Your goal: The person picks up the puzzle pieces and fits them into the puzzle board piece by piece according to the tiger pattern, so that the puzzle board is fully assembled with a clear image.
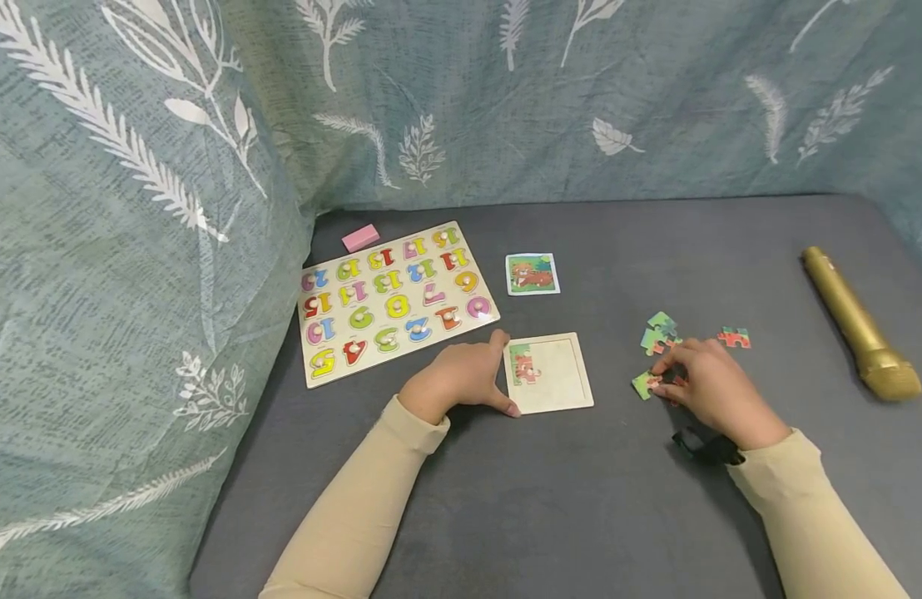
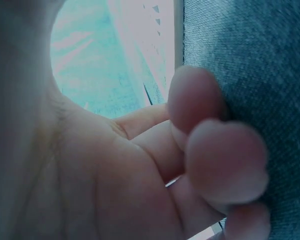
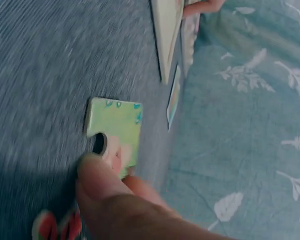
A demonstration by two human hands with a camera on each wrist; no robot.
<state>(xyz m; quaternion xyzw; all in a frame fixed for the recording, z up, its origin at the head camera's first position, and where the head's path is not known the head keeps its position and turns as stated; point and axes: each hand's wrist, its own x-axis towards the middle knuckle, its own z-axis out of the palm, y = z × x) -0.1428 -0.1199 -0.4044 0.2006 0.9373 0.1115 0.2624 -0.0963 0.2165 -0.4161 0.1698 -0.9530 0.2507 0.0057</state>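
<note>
My right hand pinches a green jigsaw piece between thumb and finger, low over the dark tabletop. A red piece shows below the thumb in the right wrist view. Near this hand lie a few joined green and red pieces and a separate red-green piece. My left hand grips the left side of a square wooden puzzle tray, thumb and a finger at its two left corners. Assembled pieces fill the tray's left part. Curled fingertips appear in the left wrist view.
A wooden number puzzle board lies at the back left, with a pink block behind it. A small picture card rests behind the tray. At the far right is a gold microphone. Leaf-patterned cloth hangs behind and at left.
</note>
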